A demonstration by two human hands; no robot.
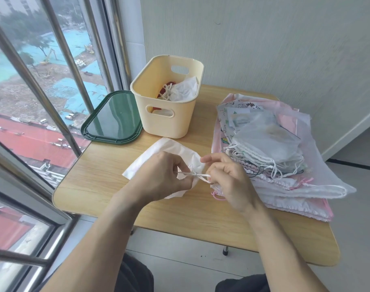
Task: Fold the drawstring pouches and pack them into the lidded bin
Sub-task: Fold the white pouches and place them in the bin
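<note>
A white drawstring pouch [158, 153] lies on the wooden table [108, 182] in front of me, partly under my hands. My left hand [160, 175] pinches its white drawstring [197, 175] on one side, and my right hand [228, 178] pinches the same cord on the other side, so the string runs taut between them. The cream bin [165, 116] stands open behind, with folded pouches [179, 89] inside. Its dark green lid [112, 119] lies flat to the left of the bin.
A pile of several sheer, pink and printed drawstring pouches [270, 148] covers the table's right side. A window with metal bars [53, 85] runs along the left, close to the table edge. A wall stands behind the table.
</note>
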